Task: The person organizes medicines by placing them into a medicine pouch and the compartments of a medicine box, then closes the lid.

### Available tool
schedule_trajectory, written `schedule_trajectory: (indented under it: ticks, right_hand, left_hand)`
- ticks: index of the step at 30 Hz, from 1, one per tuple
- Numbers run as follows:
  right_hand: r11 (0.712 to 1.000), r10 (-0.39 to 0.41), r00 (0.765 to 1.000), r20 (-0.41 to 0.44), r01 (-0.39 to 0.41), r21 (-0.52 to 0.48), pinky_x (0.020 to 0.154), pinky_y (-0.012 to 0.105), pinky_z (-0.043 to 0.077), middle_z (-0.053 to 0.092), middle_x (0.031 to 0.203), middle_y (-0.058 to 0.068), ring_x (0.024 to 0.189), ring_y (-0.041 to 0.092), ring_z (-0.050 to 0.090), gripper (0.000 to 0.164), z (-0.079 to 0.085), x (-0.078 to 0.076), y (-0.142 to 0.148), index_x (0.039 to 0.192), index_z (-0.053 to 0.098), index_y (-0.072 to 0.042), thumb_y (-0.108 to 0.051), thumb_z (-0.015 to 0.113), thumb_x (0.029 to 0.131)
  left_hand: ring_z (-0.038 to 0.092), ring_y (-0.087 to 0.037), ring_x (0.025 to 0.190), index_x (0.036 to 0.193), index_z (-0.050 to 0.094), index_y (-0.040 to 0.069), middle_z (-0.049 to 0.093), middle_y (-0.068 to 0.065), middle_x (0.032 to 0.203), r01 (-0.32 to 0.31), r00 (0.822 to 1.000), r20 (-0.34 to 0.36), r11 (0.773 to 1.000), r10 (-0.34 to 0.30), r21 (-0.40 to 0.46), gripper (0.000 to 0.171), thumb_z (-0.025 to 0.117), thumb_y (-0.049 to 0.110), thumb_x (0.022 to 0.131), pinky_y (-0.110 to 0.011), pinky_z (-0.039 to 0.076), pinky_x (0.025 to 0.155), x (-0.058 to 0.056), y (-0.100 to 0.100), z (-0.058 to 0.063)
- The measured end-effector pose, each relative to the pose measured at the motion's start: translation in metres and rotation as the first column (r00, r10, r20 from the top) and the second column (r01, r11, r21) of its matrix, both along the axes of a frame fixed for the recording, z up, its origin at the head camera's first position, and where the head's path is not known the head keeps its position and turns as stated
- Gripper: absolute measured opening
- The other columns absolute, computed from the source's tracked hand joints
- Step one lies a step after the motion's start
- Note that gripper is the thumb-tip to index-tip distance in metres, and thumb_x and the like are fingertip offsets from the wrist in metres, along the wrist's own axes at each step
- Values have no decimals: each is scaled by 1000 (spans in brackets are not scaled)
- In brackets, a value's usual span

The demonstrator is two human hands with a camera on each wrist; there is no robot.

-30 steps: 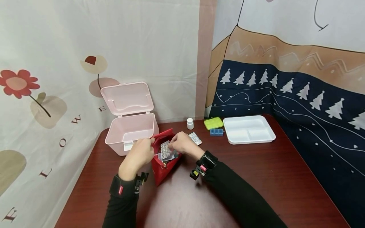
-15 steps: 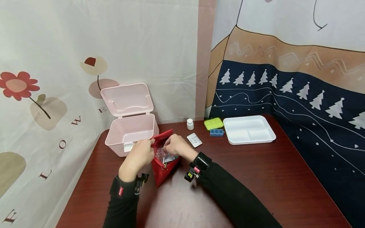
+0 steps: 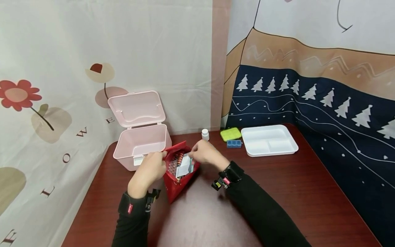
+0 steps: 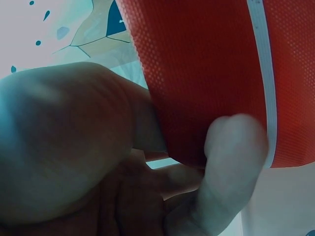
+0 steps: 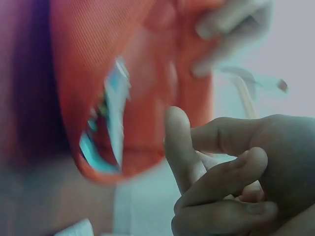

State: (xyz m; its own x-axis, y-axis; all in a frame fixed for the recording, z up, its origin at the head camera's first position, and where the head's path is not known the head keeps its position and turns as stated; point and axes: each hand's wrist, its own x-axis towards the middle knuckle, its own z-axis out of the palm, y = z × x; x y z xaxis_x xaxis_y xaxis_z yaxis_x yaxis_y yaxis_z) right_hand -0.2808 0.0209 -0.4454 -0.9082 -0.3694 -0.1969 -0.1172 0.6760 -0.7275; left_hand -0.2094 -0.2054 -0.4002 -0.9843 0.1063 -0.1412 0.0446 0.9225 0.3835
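A red zip pouch (image 3: 177, 185) stands tilted on the table with its mouth spread. My left hand (image 3: 150, 171) pinches its left rim; in the left wrist view the thumb (image 4: 236, 152) presses the red fabric beside a white strip. At the right rim is my right hand (image 3: 207, 153), its thumb and index finger pinching the edge and its other fingers curled (image 5: 221, 182). Inside the pouch show a clear blister pack (image 3: 173, 167), a strip of orange-red pills (image 3: 180, 159) and a white packet (image 3: 184, 166) standing upright.
Behind the left hand stands a pink box (image 3: 140, 137) with its lid raised. A white pill bottle (image 3: 205, 134), a green case (image 3: 230, 134), a blue pill organizer (image 3: 234, 143) and a white divided tray (image 3: 268, 140) line the table's back.
The right hand reached into the pouch, then moved back right to its rim. The mouth is wider and the white packet stands up. The blister pack on the table is now hidden by that hand.
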Motion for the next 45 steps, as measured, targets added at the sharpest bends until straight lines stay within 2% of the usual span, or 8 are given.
schedule_trajectory:
  ticks: [4, 8, 13, 19, 23, 29, 37, 45]
  right_hand:
    - [998, -57, 998, -34, 57, -20, 59, 26, 42, 84, 85, 10, 67, 11, 59, 24, 8, -10, 29, 101, 86, -9, -24, 68, 103]
    - [992, -121, 990, -67, 118, -42, 59, 26, 42, 82, 82, 7, 66, 11, 58, 25, 9, -17, 59, 92, 85, -11, -23, 65, 101]
    - [973, -226, 970, -92, 221, -58, 57, 27, 44, 82, 83, 9, 57, 10, 59, 26, -2, -21, 87, 86, 81, -13, -25, 64, 101]
    - [941, -326, 943, -58, 319, -109, 56, 28, 45, 82, 82, 10, 55, 11, 59, 27, -18, -21, 100, 99, 84, -7, -28, 68, 103]
    - [946, -321, 941, -105, 314, -78, 64, 31, 48, 81, 81, 8, 68, 16, 64, 28, -27, -24, 96, 102, 85, -8, -32, 70, 103]
    - [957, -283, 934, -217, 290, 1, 82, 40, 53, 81, 90, 5, 91, 25, 69, 23, -40, -26, 82, 97, 86, -12, -31, 74, 101]
    - [966, -256, 925, -282, 258, -30, 79, 37, 53, 78, 89, 5, 85, 22, 67, 14, -54, -26, 64, 99, 84, -11, -20, 74, 99]
    - [964, -128, 895, -428, 213, 157, 84, 48, 58, 82, 100, 6, 95, 32, 74, 19, -126, -63, 61, 105, 87, -17, -31, 82, 93]
  left_hand:
    - [64, -29, 91, 146, 67, -2, 73, -24, 129, 0, 1000, -3, 1000, 0, 5, 45, 58, 3, 102, -33, 48, 68, 0, 0, -1]
    - [64, -29, 92, 149, 64, -3, 73, -25, 133, -4, 1000, 3, 1000, 4, 6, 48, 58, 3, 102, -33, 48, 68, 1, 0, -2]
    - [66, -30, 97, 150, 64, -3, 72, -26, 137, -9, 1000, 2, 1000, 9, 0, 49, 59, 3, 102, -36, 51, 74, 2, 1, -3]
    - [66, -29, 98, 149, 65, -2, 73, -25, 135, -1, 1000, -7, 1000, 1, 2, 48, 59, 3, 101, -36, 51, 76, 1, 1, -3]
    - [65, -29, 93, 141, 70, -2, 75, -22, 123, 5, 1000, -29, 1000, -5, -6, 41, 59, 2, 101, -36, 50, 74, -1, 1, -2]
    - [65, -30, 97, 148, 66, -3, 74, -24, 132, 3, 1000, -13, 1000, -3, -13, 47, 58, 2, 101, -38, 52, 79, -1, 0, 0]
    - [64, -28, 92, 139, 71, -2, 76, -22, 120, 12, 1000, -24, 1000, -12, -17, 40, 59, 1, 101, -37, 51, 76, -1, 0, 1]
    - [65, -28, 92, 142, 70, -1, 76, -22, 123, 5, 1000, -17, 1000, -5, -26, 43, 60, 2, 100, -38, 52, 77, 0, 3, 1]
